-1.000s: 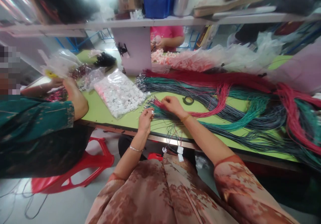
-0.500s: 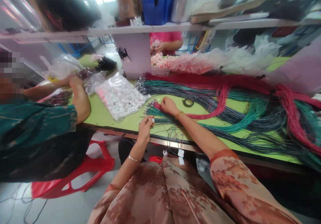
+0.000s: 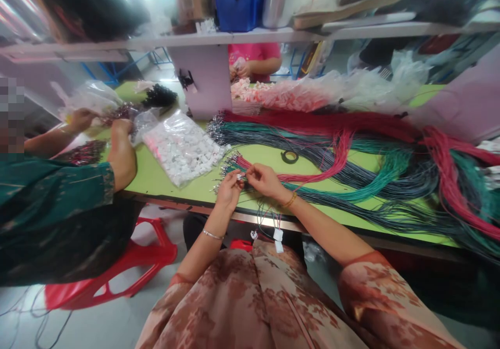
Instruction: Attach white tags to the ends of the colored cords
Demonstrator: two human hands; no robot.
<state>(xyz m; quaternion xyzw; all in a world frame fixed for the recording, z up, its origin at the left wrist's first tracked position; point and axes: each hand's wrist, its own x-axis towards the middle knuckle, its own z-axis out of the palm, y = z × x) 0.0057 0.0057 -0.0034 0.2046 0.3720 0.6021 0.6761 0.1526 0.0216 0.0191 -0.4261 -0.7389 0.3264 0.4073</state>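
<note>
Between the thumb and fingers of my left hand (image 3: 228, 191) is a small white connector housing (image 3: 239, 176). My right hand (image 3: 266, 181) is closed in a pinch just right of it, its fingertips at the connector on a thin wire whose colour is hard to see. Under and beside my hands lie bundles of red wires (image 3: 304, 177), green wires (image 3: 347, 195) and black wires (image 3: 375, 217), their metal-tipped ends gathered behind my left hand. White connectors (image 3: 278, 234) with wires attached hang over the table's front edge.
A clear bag of white connectors (image 3: 183, 151) lies left of the wires. A roll of black tape (image 3: 289, 157) sits behind my right hand. At left a co-worker's arm (image 3: 124, 156) reaches over the green table (image 3: 150, 183); a red stool (image 3: 150, 247) stands below.
My right hand has come back from the red wire ends, down to the connector in my left hand. My left hand has shifted slightly and still holds the connector.
</note>
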